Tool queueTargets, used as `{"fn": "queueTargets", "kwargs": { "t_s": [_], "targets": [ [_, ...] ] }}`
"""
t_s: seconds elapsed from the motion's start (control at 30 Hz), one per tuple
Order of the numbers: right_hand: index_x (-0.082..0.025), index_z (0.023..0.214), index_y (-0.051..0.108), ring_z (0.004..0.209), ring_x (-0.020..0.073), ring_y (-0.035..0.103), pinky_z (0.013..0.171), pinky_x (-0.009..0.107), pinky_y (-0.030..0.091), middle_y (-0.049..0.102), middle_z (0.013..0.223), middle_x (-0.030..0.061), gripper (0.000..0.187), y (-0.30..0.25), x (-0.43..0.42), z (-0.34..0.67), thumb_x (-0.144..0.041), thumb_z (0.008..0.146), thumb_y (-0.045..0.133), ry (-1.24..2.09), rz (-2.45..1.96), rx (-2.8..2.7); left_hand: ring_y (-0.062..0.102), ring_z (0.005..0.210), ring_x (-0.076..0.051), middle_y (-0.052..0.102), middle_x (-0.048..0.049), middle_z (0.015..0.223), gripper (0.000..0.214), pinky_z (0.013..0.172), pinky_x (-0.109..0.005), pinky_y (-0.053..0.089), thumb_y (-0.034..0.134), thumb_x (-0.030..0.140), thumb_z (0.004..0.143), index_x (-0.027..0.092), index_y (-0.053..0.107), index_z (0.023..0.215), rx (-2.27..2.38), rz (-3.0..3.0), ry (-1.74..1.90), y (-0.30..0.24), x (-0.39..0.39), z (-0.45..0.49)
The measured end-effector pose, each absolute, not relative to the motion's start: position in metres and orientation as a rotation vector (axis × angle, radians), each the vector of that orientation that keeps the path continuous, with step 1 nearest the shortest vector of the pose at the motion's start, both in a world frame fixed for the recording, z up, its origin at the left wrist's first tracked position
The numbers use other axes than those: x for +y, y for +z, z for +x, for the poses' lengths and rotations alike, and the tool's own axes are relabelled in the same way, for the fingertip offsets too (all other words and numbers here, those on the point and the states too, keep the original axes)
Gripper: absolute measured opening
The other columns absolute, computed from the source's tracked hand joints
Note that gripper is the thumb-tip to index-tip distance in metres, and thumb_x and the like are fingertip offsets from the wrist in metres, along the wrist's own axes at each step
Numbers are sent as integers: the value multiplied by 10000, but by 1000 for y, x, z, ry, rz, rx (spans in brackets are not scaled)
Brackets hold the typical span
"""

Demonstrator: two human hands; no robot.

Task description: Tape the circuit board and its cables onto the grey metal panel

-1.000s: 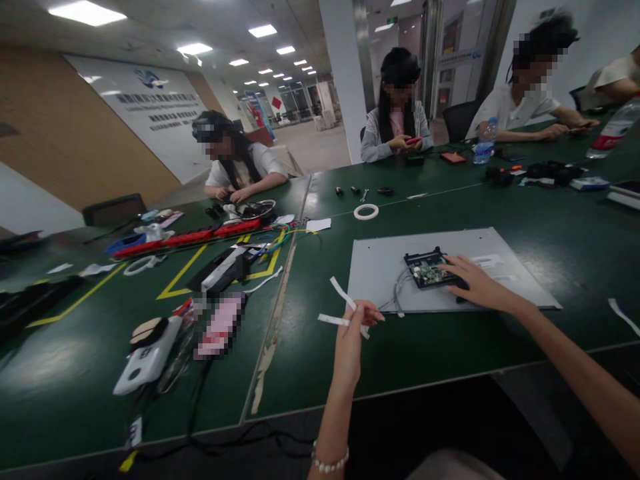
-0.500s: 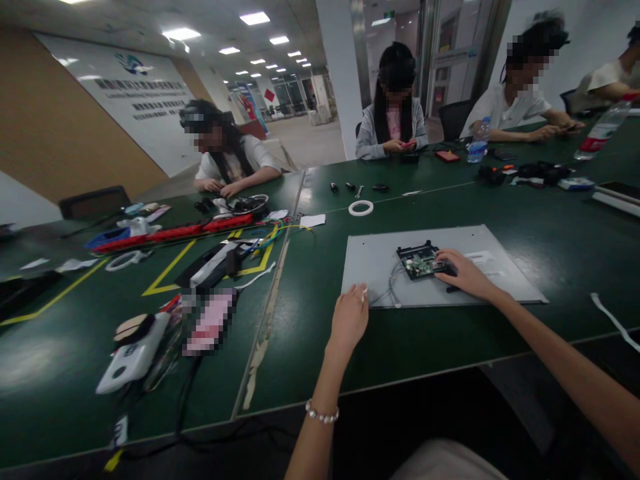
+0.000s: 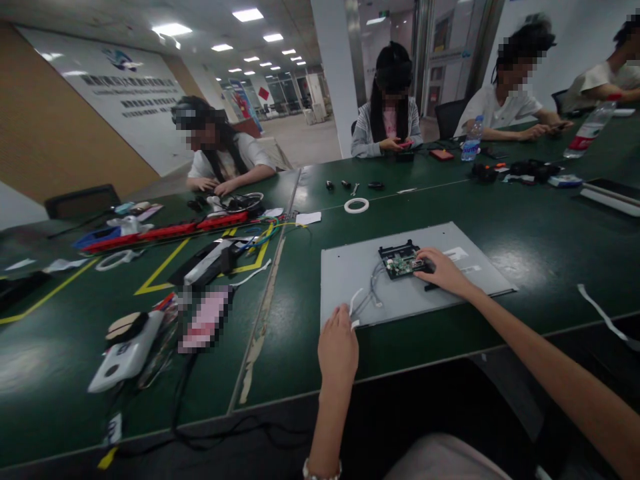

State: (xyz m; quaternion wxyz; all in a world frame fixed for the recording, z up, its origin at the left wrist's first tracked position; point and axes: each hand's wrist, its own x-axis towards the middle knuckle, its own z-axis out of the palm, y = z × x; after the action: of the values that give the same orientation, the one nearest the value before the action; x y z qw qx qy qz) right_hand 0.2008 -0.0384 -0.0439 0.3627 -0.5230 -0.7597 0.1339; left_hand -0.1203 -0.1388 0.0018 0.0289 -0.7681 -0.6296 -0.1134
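Observation:
A light grey panel (image 3: pixel 345 273) lies on the green table in front of me. On it sits a green circuit board (image 3: pixel 399 265) in a black frame (image 3: pixel 391 251), with grey cables (image 3: pixel 373 288) running from its left side. My right hand (image 3: pixel 445 272) grips the right end of this framed board, thumb and fingers around its edge. My left hand (image 3: pixel 339 343) is at the panel's near left corner, fingers closed together. A thin white strip (image 3: pixel 356 299) sticks out past its fingertips; whether it is tape or a cable I cannot tell.
A tape roll (image 3: pixel 357 205) and a small wrench (image 3: pixel 355 189) lie beyond the panel. To the left are a pink phone (image 3: pixel 207 320), a white device (image 3: pixel 127 353) and a red power strip (image 3: pixel 200 225). Several people sit around the table; a bottle (image 3: pixel 471 139) stands far right.
The panel, with the framed board on it, has shifted left and turned slightly. My hands have moved left too, and more of the white strip shows at my left fingertips.

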Motion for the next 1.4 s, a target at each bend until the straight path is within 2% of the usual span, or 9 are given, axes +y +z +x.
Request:
{"fn": "queueTargets", "kwargs": {
  "t_s": [0.2,0.37,0.43,0.5,0.63,0.73,1.1,1.4],
  "targets": [
    [-201,1057,562,1152,223,495,1007,438,410,505,1234,75,349,-41,-36,186,-436,809,631,390,-1329,-1975,592,1169,-248,635,-168,1231,406,990,-373,451,372,82,903,99,511,1284,-2019,-2277,-476,0,-159,-127],
    [-198,1065,554,1167,227,484,1019,435,400,504,1228,79,348,-42,-37,185,-424,810,629,382,-1316,-1976,665,969,-259,698,-152,1043,347,870,-382,495,333,172,953,125,566,1206,-2159,-2259,-564,20,-146,-116],
    [-199,1066,552,1161,227,487,1019,436,400,502,1228,78,355,-44,-37,185,-432,810,629,379,-1322,-1982,654,1004,-251,679,-151,1110,362,872,-366,498,306,185,967,126,555,1222,-2149,-2310,-650,24,-136,-105],
    [-201,1072,550,1152,226,493,1014,436,405,498,1230,76,361,-45,-37,185,-442,814,626,379,-1332,-1992,613,1101,-256,641,-163,1198,367,943,-377,470,330,166,955,102,540,1249,-2088,-2351,-675,22,-128,-93],
    [-207,1080,542,1147,227,497,1002,437,417,493,1235,72,353,-44,-40,184,-435,822,620,368,-1345,-1999,500,1264,-296,538,-185,1355,388,1043,-455,398,402,121,914,75,523,1280,-2016,-2371,-535,7,-120,-77],
    [-211,1090,535,1144,227,499,997,431,423,491,1236,72,353,-42,-43,180,-427,824,619,369,-1355,-1997,440,1328,-293,504,-179,1398,407,1074,-492,364,364,91,920,77,510,1299,-2036,-2327,-460,-4,-120,-79],
    [-211,1127,523,1146,229,498,1009,421,417,478,1253,75,351,-43,-58,162,-408,845,590,372,-1397,-1961,408,1361,-260,472,-154,1435,478,1105,-482,345,339,36,898,88,453,1359,-1934,-2439,-388,-10,-116,-112],
    [-210,1126,509,1127,243,502,991,432,428,481,1241,84,344,-43,-63,159,-415,857,571,325,-1422,-1975,432,1342,-261,499,-146,1415,462,1091,-473,357,359,54,899,107,476,1343,-1918,-2432,-439,-11,-116,-112]
  ]
}}
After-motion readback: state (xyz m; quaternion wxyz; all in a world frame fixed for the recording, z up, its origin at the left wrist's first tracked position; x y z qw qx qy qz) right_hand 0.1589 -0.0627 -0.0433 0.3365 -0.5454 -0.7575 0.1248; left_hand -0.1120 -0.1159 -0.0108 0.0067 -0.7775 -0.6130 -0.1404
